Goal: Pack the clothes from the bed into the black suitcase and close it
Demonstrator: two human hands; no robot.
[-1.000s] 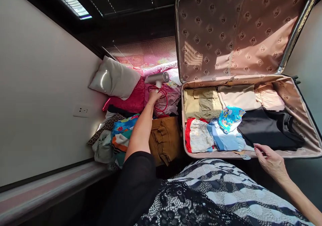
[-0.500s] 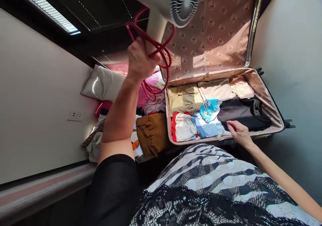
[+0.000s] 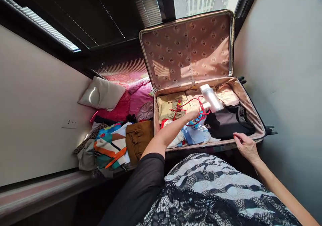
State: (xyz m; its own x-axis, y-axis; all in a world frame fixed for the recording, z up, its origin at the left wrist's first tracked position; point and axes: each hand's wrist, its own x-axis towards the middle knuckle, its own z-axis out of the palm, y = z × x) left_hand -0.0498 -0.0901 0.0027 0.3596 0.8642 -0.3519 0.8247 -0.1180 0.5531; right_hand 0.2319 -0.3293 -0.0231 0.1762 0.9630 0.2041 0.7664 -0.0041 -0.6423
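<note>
My left hand (image 3: 193,112) is closed around the handle of a white hair dryer (image 3: 212,99), low over the open suitcase (image 3: 260,128). The dryer's red cord (image 3: 184,102) loops about the hand. Under it lie a blue printed cloth (image 3: 197,120), light blue folded clothes (image 3: 196,135) and beige folded clothes (image 3: 164,110). Beside the dryer are a black garment (image 3: 225,122) and a pale pink bundle (image 3: 227,95). At the suitcase's front rim is my right hand (image 3: 248,147), its fingers curled and thumb against forefinger; nothing shows in it.
The suitcase lid (image 3: 186,55) stands raised against the window. Left of the case lie brown folded trousers (image 3: 138,138), a multicoloured garment (image 3: 110,149), a pink quilt (image 3: 139,97) and a white pillow (image 3: 100,93). Walls flank both sides; the left has a socket (image 3: 69,123).
My left hand has brought the hair dryer down and right, from high up into the suitcase. My right hand has stayed by the front rim. The view has shifted, showing more of the lid and window.
</note>
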